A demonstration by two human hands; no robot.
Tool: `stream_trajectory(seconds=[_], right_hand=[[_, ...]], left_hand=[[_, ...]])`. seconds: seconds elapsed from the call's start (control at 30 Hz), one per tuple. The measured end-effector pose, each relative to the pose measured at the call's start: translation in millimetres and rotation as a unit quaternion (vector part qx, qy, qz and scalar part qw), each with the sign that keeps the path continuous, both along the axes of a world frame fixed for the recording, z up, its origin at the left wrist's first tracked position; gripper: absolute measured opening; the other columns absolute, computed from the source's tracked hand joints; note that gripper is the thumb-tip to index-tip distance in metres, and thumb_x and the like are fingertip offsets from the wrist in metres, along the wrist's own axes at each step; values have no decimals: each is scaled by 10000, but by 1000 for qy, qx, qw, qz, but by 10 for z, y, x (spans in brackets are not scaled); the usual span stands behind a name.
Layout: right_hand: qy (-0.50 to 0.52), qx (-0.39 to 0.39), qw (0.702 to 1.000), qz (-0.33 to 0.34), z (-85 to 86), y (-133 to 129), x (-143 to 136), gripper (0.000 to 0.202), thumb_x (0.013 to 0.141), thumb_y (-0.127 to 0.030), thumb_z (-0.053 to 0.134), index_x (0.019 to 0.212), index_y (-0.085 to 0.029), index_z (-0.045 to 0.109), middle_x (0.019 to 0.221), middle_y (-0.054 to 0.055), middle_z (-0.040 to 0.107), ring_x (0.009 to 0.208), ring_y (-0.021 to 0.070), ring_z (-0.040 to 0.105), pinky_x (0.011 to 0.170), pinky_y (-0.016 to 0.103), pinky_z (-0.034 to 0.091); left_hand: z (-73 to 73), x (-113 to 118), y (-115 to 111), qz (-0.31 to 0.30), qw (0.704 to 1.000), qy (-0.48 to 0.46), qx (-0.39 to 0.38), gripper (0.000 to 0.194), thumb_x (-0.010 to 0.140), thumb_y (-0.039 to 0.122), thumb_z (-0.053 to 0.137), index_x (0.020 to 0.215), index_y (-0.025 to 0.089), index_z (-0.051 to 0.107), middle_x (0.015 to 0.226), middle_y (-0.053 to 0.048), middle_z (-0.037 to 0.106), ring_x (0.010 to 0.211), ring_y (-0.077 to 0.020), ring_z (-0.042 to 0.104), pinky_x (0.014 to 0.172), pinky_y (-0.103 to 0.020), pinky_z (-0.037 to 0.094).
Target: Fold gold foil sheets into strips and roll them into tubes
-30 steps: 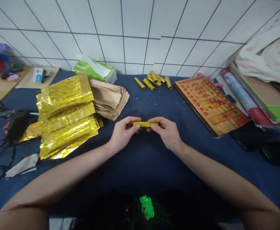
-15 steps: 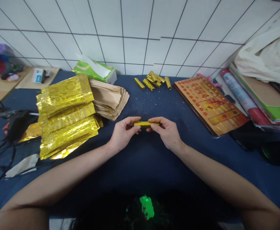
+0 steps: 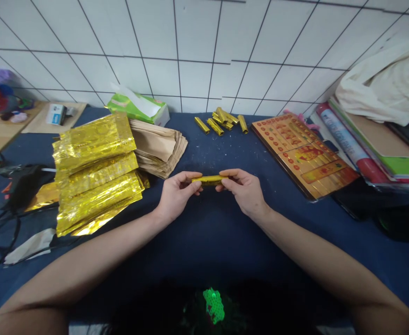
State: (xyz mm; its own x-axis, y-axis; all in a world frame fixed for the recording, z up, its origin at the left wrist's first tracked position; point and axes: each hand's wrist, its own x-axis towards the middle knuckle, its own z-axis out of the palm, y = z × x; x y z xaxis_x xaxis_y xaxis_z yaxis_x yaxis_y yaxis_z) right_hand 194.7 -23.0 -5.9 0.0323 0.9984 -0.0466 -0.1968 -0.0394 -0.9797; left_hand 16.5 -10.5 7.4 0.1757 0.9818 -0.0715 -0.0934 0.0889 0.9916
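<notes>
Spanning the gap between two bare hands in the head view: one narrow gold roll (image 3: 209, 180), foil-surfaced, held roughly level near the middle of the scene, above a dark blue cloth (image 3: 207, 251); whether it touches the cloth cannot be told. Left hand (image 3: 174, 195): thumb and forefinger pinched narrow on the roll's left end, other fingers curled beneath and partly hidden. Right hand (image 3: 246, 193): matching pinch on the right end, remaining fingers likewise tucked under. Handling, by judgement: very light; thin-walled and probably paper or foil, so stiffer along its length than across it; smooth and a little slippery; easily dented or creased by a hard squeeze. Best hold: lightly at both ends, thumbs on the near side, fingertips on the far side, middle left unpressed. Beyond the hands, toward the tiled wall (image 3: 197, 77): a loose cluster of similar small gold rolls (image 3: 217, 128), some touching, some apart. To the left: a fanned pile of gold foil sheets (image 3: 96, 174), lying against a stack of brown paper (image 3: 157, 144); behind these, a green tissue pack (image 3: 131, 108) with a white sheet standing out. To the right: a flat orange-gold box (image 3: 302, 153) with red print, set at an angle; past it, a pale cloth bag (image 3: 382, 86) resting on stacked items.
</notes>
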Motion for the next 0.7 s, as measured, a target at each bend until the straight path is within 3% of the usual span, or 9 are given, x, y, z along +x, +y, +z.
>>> stream_trajectory(seconds=[0.13, 0.3, 0.4, 0.53, 0.7], right_hand=[[30, -26, 999, 16, 35, 15, -4, 274, 703, -307, 673, 935, -177, 607, 670, -13, 655, 554, 135, 644, 578, 295, 518], [3, -36, 999, 23, 85, 68, 43, 228, 682, -296, 672, 852, -156, 610, 629, -15, 641, 477, 106, 603, 495, 253, 489], [-24, -8, 999, -48, 97, 202, 167, 242, 649, -259, 679, 853, -158, 599, 602, -36, 615, 508, 104, 607, 474, 220, 475], [-72, 2, 983, -170, 84, 528, 420, 273, 608, -219, 673, 856, -149, 581, 670, -29, 615, 529, 91, 603, 427, 178, 432], [-168, -10, 936, -309, 67, 1021, 649, 124, 663, -177, 605, 777, -140, 579, 570, -70, 498, 427, 44, 465, 344, 141, 330]], left_hand=[[-29, -13, 13, 16, 999, 15, 28, 255, 665, 244, 683, 886, 120, 654, 717, -15, 660, 617, -108, 610, 605, -236, 515], [-110, -18, 31, 3, 999, 24, 47, 353, 662, 222, 681, 1003, 146, 627, 791, -20, 655, 691, -113, 603, 653, -242, 505], [-151, -12, 52, 6, 999, 9, 44, 438, 656, 228, 686, 1075, 156, 584, 941, -49, 633, 792, -125, 606, 709, -258, 499], [-180, -5, 62, -13, 998, 37, 39, 377, 674, 243, 664, 1032, 144, 600, 947, -65, 630, 793, -131, 597, 706, -264, 488], [-225, -2, 65, -29, 997, 62, 48, 331, 701, 260, 641, 1010, 147, 604, 912, -54, 634, 791, -130, 593, 717, -264, 480]])
